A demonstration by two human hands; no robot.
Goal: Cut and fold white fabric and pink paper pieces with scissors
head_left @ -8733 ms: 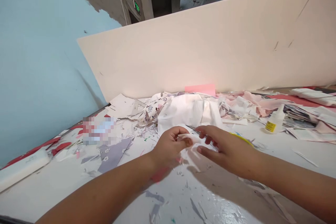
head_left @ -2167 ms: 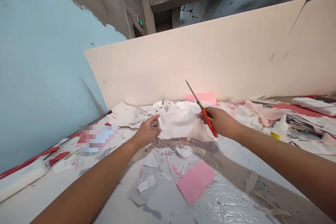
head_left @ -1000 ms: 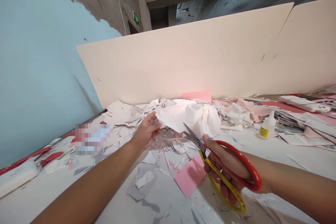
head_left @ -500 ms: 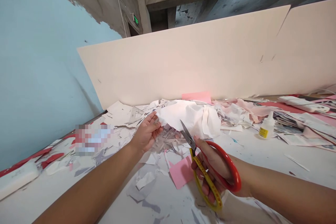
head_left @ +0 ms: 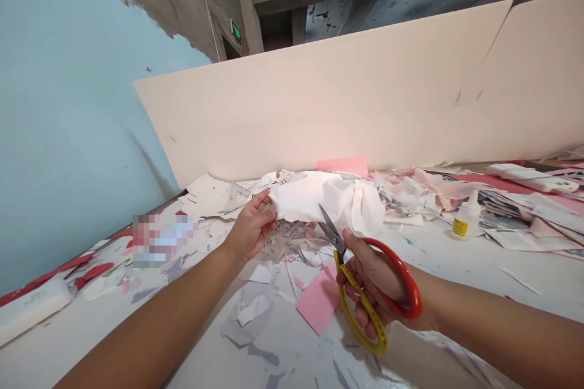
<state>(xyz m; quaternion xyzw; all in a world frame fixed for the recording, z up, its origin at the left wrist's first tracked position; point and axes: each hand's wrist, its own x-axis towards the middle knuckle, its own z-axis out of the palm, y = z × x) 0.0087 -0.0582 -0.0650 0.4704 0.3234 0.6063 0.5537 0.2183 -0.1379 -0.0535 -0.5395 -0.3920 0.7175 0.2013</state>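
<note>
My left hand [head_left: 250,228] pinches the left edge of a crumpled white cloth [head_left: 333,199] and lifts it a little off the table. My right hand [head_left: 371,282] is closed through the red and yellow handles of a pair of scissors [head_left: 365,282]. The short grey blades point up and left, slightly parted, just under the cloth's lower edge. A pink paper sheet [head_left: 318,301] lies flat on the table directly left of my right hand, among white and grey paper scraps [head_left: 255,310].
A tall cream board [head_left: 365,91] stands along the back of the white table [head_left: 524,267]. A small glue bottle [head_left: 465,219] with a yellow label stands at the right. Pink cloth and stacked papers [head_left: 524,206] crowd the back right. Red strips lie at the far left.
Over the last second my right hand has carried the scissors up and left toward the cloth's lower edge. My left hand still grips the cloth in the same place.
</note>
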